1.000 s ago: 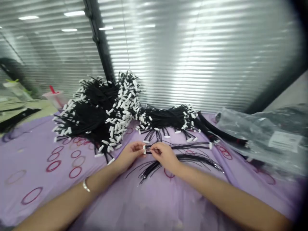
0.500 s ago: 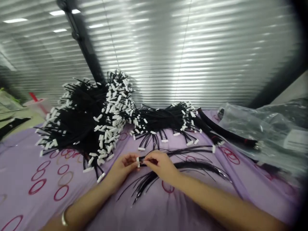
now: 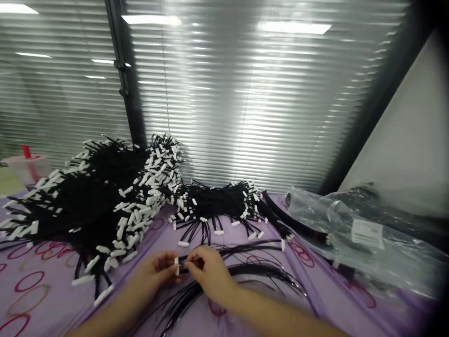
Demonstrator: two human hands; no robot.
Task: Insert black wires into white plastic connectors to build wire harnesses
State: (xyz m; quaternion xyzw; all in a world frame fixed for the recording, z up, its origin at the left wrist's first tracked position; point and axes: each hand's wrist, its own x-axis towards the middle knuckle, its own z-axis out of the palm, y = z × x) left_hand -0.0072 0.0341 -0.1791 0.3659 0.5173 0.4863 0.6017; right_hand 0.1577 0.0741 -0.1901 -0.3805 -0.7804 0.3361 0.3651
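White connector (image 3: 177,266): held between the hands, left of the right hand's fingertips, over the purple-covered table (image 3: 340,299); long axis set crosswise to its black wires (image 3: 242,249), which are led toward the table's right side and ended in a second connector (image 3: 283,245). Left hand (image 3: 163,269): nearer of the two, connector pinched between thumb and fingers. Right hand (image 3: 210,274): thumb and forefinger pressed together on a thin wire just beside the connector; exact strand too small to tell. Loose wire bundle (image 3: 252,270): laid nearer the wearer. Connector-tipped piles (image 3: 84,192): heaped toward the table's far edge.
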